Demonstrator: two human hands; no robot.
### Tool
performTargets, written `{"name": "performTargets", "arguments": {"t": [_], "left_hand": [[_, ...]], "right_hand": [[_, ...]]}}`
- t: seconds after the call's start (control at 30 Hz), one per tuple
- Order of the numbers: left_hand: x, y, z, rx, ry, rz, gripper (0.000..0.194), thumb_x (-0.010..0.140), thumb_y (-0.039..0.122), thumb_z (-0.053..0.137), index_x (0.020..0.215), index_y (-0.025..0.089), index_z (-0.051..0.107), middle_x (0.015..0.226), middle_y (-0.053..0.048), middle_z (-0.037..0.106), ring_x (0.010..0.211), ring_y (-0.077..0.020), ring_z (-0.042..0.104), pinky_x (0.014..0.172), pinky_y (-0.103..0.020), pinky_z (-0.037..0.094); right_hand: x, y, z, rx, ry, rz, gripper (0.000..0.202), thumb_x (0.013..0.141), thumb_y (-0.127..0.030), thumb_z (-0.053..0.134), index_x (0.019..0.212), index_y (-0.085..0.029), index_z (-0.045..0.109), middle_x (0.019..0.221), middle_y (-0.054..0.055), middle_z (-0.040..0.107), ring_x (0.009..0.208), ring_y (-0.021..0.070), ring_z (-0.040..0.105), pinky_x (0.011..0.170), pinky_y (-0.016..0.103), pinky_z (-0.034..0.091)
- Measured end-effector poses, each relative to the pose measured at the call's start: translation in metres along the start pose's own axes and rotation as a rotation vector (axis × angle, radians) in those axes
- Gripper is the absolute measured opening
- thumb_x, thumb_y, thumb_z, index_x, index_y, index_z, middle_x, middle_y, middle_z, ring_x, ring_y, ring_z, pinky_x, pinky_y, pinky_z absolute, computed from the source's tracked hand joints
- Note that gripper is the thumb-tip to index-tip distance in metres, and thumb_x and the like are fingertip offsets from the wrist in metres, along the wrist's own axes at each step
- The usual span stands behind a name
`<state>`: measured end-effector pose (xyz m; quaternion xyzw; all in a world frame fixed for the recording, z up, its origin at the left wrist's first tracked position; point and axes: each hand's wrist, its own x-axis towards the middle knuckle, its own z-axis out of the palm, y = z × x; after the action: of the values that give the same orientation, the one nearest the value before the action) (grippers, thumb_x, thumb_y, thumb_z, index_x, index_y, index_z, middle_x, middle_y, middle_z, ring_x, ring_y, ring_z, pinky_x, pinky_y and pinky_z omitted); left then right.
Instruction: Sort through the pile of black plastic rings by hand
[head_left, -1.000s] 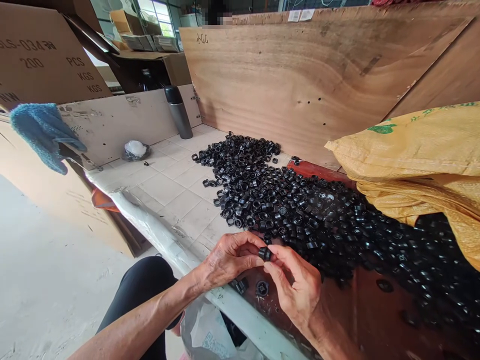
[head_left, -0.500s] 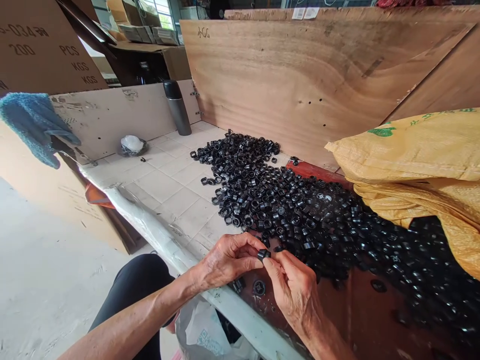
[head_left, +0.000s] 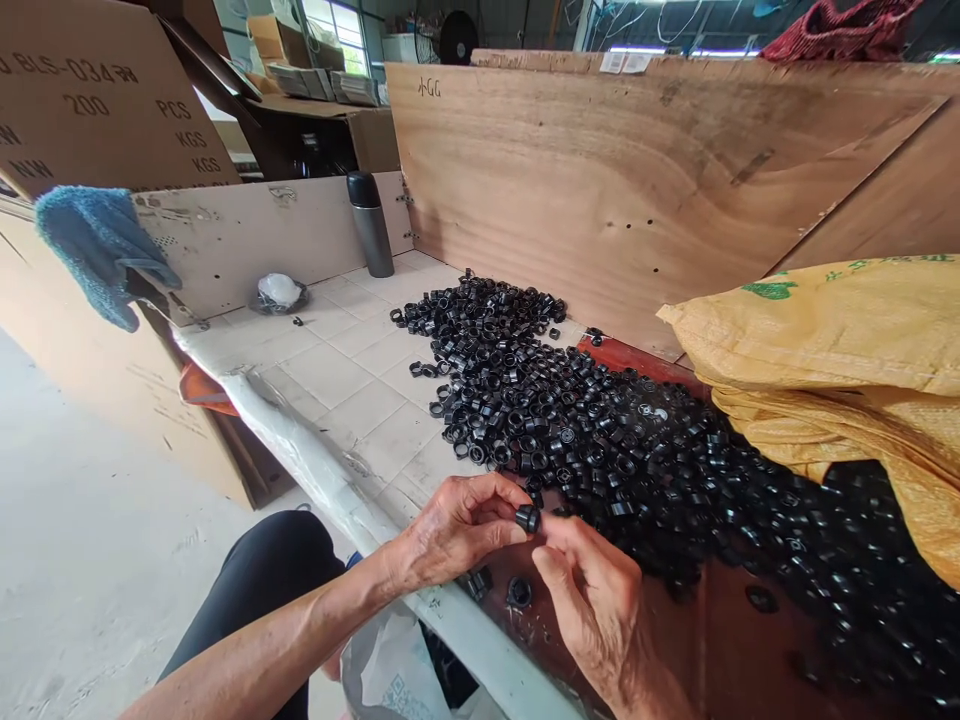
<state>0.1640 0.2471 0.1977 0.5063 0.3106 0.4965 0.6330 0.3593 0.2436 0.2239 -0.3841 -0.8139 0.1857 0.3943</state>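
A small black ring-like plastic cap [head_left: 527,518] is pinched between the thumb and fingers of my left hand [head_left: 469,525]. Just to its right is my right hand [head_left: 596,590], its thumb apart from the index finger. The right index fingertip lies against or very close to the cap; contact is hard to tell. Beyond both hands spreads a heap of similar black plastic parts [head_left: 540,400]. One loose round part [head_left: 518,592] rests below the hands near the padded table edge, with another dark part [head_left: 478,582] beside it, partly covered by my left hand.
A padded white edge [head_left: 322,460] runs along the table's near side. A yellow woven sack [head_left: 825,330] lies at right. Farther back stand a dark flask [head_left: 371,230] and a plywood panel [head_left: 540,170]. A blue cloth [head_left: 105,250] hangs at left; a plastic bag [head_left: 382,660] is below.
My right thumb has come away from the black cap and the hand has shifted slightly right and down. My left hand still holds the cap. The view has tilted up a little.
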Motion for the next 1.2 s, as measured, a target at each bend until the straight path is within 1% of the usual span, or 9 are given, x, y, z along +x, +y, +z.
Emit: {"name": "performTargets", "arguments": {"t": [0.17, 0.27, 0.4, 0.5, 0.67, 0.83, 0.9, 1.03, 1.2], "left_hand": [[0.000, -0.001, -0.002, 0.047, 0.029, 0.001, 0.042, 0.081, 0.044, 0.080, 0.106, 0.013, 0.068, 0.090, -0.009, 0.075, 0.083, -0.0204, 0.071, 0.074, -0.029, 0.056], [-0.001, -0.001, -0.001, 0.067, 0.025, 0.002, 0.041, 0.081, 0.044, 0.080, 0.106, 0.013, 0.068, 0.089, -0.009, 0.075, 0.083, -0.0213, 0.072, 0.074, -0.030, 0.056], [-0.002, 0.000, 0.001, 0.100, -0.027, -0.010, 0.036, 0.087, 0.042, 0.074, 0.106, 0.013, 0.066, 0.092, -0.011, 0.076, 0.084, -0.0220, 0.073, 0.073, -0.030, 0.056], [-0.004, 0.001, -0.001, 0.263, -0.057, 0.057, 0.029, 0.092, 0.038, 0.069, 0.107, 0.014, 0.066, 0.093, -0.010, 0.075, 0.082, -0.0197, 0.072, 0.072, -0.028, 0.056], [-0.008, 0.005, -0.006, 0.647, -0.099, 0.324, 0.018, 0.094, 0.022, 0.062, 0.111, 0.018, 0.067, 0.112, -0.009, 0.072, 0.098, -0.0186, 0.068, 0.085, -0.028, 0.053], [-0.006, 0.011, -0.003, 0.740, -0.191, 0.256, 0.009, 0.083, 0.023, 0.071, 0.089, 0.017, 0.069, 0.084, -0.003, 0.071, 0.077, -0.0161, 0.064, 0.069, -0.024, 0.048], [-0.005, 0.012, -0.001, 0.745, -0.218, 0.217, 0.021, 0.085, 0.033, 0.071, 0.074, 0.016, 0.066, 0.075, -0.002, 0.066, 0.070, -0.0141, 0.060, 0.065, -0.024, 0.044], [0.000, 0.010, 0.000, 0.704, -0.080, 0.082, 0.040, 0.095, 0.042, 0.060, 0.064, 0.015, 0.059, 0.068, -0.001, 0.061, 0.061, -0.0108, 0.052, 0.056, -0.023, 0.037], [0.008, 0.000, 0.001, 0.690, 0.203, -0.001, 0.017, 0.088, 0.036, 0.066, 0.090, 0.019, 0.062, 0.062, 0.006, 0.055, 0.054, -0.0102, 0.046, 0.050, -0.021, 0.033]], "right_hand": [[0.003, -0.007, -0.005, 0.024, -0.020, 0.048, 0.024, 0.097, -0.035, 0.055, 0.084, -0.018, 0.066, 0.064, -0.001, 0.060, 0.055, 0.0128, 0.056, 0.053, 0.022, 0.045], [0.002, -0.003, -0.004, 0.023, -0.028, 0.097, 0.025, 0.097, -0.035, 0.056, 0.080, -0.019, 0.066, 0.059, -0.002, 0.058, 0.051, 0.0127, 0.055, 0.052, 0.023, 0.045], [-0.005, 0.006, 0.004, 0.127, -0.026, 0.141, 0.020, 0.094, -0.034, 0.062, 0.107, -0.020, 0.067, 0.083, 0.003, 0.071, 0.069, 0.0167, 0.068, 0.067, 0.025, 0.055], [-0.010, 0.010, 0.012, 0.227, -0.032, 0.298, 0.020, 0.094, -0.038, 0.060, 0.102, -0.020, 0.067, 0.076, 0.002, 0.071, 0.062, 0.0175, 0.069, 0.061, 0.025, 0.055], [-0.007, 0.006, 0.014, 0.429, -0.109, 0.629, 0.024, 0.085, -0.041, 0.068, 0.089, -0.018, 0.064, 0.064, 0.000, 0.068, 0.049, 0.0166, 0.065, 0.050, 0.024, 0.052], [0.001, 0.005, 0.004, 0.352, -0.222, 0.617, 0.032, 0.088, -0.049, 0.064, 0.080, -0.018, 0.066, 0.060, 0.000, 0.063, 0.050, 0.0148, 0.061, 0.041, 0.020, 0.044], [0.003, 0.015, 0.001, 0.282, -0.191, 0.635, 0.037, 0.091, -0.055, 0.059, 0.087, -0.018, 0.067, 0.059, -0.001, 0.062, 0.047, 0.0147, 0.059, 0.037, 0.020, 0.042], [0.009, 0.051, -0.009, 0.196, 0.038, 0.594, 0.046, 0.089, -0.052, 0.061, 0.119, -0.017, 0.062, 0.084, 0.005, 0.070, 0.059, 0.0183, 0.067, 0.045, 0.026, 0.055], [0.016, 0.065, -0.018, 0.046, 0.126, 0.476, 0.033, 0.090, -0.047, 0.063, 0.104, -0.017, 0.066, 0.087, 0.006, 0.068, 0.068, 0.0194, 0.067, 0.055, 0.029, 0.058]]}}
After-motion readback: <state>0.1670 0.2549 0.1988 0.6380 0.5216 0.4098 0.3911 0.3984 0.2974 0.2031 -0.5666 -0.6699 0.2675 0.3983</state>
